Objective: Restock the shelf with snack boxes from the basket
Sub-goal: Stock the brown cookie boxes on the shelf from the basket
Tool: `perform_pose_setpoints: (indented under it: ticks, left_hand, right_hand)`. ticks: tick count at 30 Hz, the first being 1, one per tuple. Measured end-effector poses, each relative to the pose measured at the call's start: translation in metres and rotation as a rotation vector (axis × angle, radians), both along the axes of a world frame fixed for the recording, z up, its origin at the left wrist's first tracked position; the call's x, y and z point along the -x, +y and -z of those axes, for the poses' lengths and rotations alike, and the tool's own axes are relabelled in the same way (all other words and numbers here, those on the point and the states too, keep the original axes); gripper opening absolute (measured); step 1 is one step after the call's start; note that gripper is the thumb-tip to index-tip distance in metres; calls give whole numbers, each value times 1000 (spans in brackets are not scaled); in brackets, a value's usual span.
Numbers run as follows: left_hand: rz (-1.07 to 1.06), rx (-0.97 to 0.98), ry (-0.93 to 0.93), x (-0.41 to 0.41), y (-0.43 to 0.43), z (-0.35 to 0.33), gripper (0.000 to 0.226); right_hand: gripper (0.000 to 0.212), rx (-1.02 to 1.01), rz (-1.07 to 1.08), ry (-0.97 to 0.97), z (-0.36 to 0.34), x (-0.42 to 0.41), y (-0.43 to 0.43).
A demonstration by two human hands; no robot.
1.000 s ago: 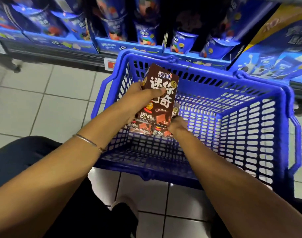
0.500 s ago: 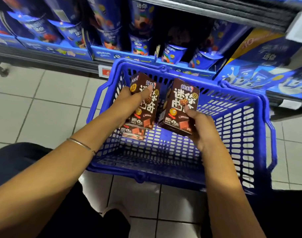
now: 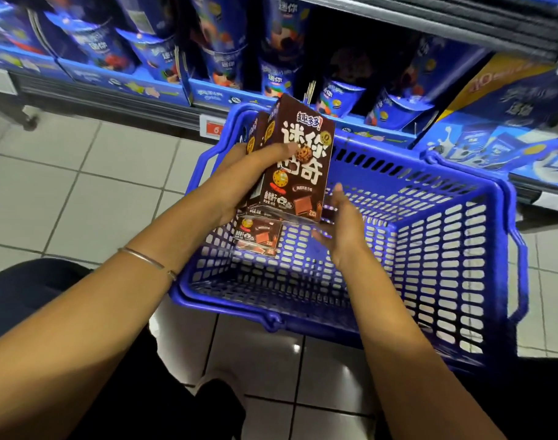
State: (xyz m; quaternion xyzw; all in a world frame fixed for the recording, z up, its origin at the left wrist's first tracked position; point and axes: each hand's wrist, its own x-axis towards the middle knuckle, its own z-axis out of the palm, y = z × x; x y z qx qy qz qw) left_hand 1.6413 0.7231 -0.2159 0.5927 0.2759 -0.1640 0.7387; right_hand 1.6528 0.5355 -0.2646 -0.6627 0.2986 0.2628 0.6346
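The left hand (image 3: 255,173) grips two brown snack boxes pressed flat together and upright. Its thumb lies across the printed face of the front box (image 3: 303,182), and the fingers wrap round the back of the pair. The second box (image 3: 258,134) shows only as a narrow strip behind the front one's left edge. Both are held in the air above the far left corner of the blue basket (image 3: 303,325).

The right hand (image 3: 344,230) is open and holds nothing, with its fingers straight and slightly spread and the palm turned towards the boxes. Its fingertips sit just beside the lower right edge of the front box and its thumb sits just under the bottom edge. Whether it touches the cardboard cannot be told.

More brown boxes (image 3: 258,238) lie on the basket floor against its left wall, directly below the held pair. The basket stands on the tiled floor (image 3: 81,185), its far rim close to the bottom shelf (image 3: 112,96), which carries blue snack tubs (image 3: 335,96). A thin bracelet (image 3: 144,258) circles the left wrist.
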Motion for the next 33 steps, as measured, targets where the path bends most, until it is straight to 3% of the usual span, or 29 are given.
perform_pose_setpoints:
  ticks: [4,6,8,13,20,26,29,33]
  left_hand:
    - [-17,31,-14,4,2,-6,74]
    - [-25,39,-19,4,3,-8,74]
    - [-28,37,-25,5,3,-9,72]
    - [10,2,-24,6,4,-5,73]
    - [14,-15,-31,2,7,5,95]
    - [14,-24,-32,3,4,16,78]
    - [-23,-30,-24,4,2,18,82]
    - [-27,-98,-21,7,-1,20,91]
  right_hand:
    - [9,182,-321,151,44,4,24]
    - [16,186,-424,170,55,9,39]
    - [23,175,-451,154,62,12,51]
    - [15,145,-447,176,77,10,51]
    - [15,200,-251,88,42,-4,3]
    - [20,154,-13,-54,-11,14,-40]
    - [17,116,173,-131,-31,19,-40]
    - [20,-32,245,-283,-56,20,-28]
